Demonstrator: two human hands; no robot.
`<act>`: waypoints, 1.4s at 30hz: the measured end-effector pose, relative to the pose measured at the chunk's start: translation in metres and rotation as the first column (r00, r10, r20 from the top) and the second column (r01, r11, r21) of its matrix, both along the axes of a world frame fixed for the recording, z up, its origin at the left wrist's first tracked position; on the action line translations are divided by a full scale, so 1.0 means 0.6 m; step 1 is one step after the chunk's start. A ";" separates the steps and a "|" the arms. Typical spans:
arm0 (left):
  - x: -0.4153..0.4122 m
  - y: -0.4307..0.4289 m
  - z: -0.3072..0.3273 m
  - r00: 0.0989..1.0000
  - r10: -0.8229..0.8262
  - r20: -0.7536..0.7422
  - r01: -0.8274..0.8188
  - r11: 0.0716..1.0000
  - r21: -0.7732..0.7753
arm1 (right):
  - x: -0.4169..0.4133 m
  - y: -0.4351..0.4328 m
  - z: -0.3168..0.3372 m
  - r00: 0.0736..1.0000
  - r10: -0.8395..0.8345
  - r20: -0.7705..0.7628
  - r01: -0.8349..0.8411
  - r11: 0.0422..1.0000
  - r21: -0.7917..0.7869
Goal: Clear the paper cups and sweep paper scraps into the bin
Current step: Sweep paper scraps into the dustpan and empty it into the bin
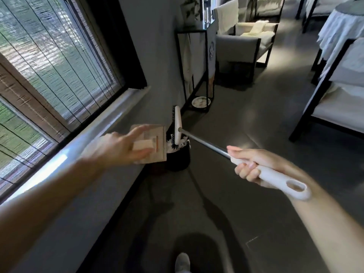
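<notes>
Broom handle: I am watching the right hand (250, 164) wrapping its fingers tightly round the broom's (204, 142) smooth white plastic grip, thumb lying along the top. The grip is ending in an oval hanging loop near the wrist.
Broom shaft: a thin, shiny metal tube is running from the grip far and left to the head.
Broom head: a long, rounded white bar with dark bristles is tilting over the mouth of the bin (179, 156).
Bin: a dark, round bucket is standing on the floor (256, 115) against the wall, below the window sill (98, 133). White paper scraps (184, 143) are showing inside its rim.
Cardboard sheet: the left hand (118, 144) is pinching a flat tan cardboard sheet (157, 138), with a pale patch and an orange stripe, just left of the bin. Its thumb and straight fingers are spreading apart across the sheet, though motion blur is hiding the exact grip.
Floor: dull, dark grey and smooth, it is catching a bright patch of light.
Left side: slatted blinds (49, 66) are covering the window.
Far side: a black metal-frame stand (205, 71) is holding a round plate (201, 101) at its base, with a pale cushioned armchair (246, 42) behind it.
Right side: black frames draped in white cloth (338, 56) are lining the passage.
Near edge: a grey shoe (182, 261) is peeking in.
</notes>
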State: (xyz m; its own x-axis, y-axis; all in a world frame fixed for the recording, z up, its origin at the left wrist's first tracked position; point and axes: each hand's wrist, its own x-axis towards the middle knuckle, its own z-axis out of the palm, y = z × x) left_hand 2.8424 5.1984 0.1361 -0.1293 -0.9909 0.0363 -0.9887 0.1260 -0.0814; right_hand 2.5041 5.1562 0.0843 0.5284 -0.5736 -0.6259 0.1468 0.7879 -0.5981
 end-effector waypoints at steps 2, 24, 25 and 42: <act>0.047 -0.001 0.027 0.961 0.070 -0.269 -0.122 0.975 -0.183 | 0.017 -0.023 0.025 0.992 0.071 0.106 -0.062 0.995 -0.081; 0.330 -0.139 -0.126 0.748 0.132 -0.650 -0.241 0.967 -0.080 | 0.432 -0.329 -0.065 0.801 -0.477 -0.361 -0.364 0.090 -0.927; 0.328 -0.147 -0.131 0.740 0.148 -0.656 -0.228 0.973 -0.038 | 0.436 -0.333 -0.066 0.804 -0.481 -0.350 -0.390 0.017 -0.920; 0.421 -0.295 -0.191 0.721 0.304 -0.623 -0.253 0.952 0.172 | 0.599 -0.512 -0.106 0.904 -0.142 -0.404 -0.416 -0.066 -0.907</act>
State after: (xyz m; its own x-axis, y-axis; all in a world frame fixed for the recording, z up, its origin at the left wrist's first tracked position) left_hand 3.0952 5.0213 0.0216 0.1813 -0.9814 -0.0624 -0.7970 -0.1838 0.5754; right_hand 2.8638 4.8492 0.0209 0.6527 -0.6549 0.3809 -0.2561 -0.6639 -0.7026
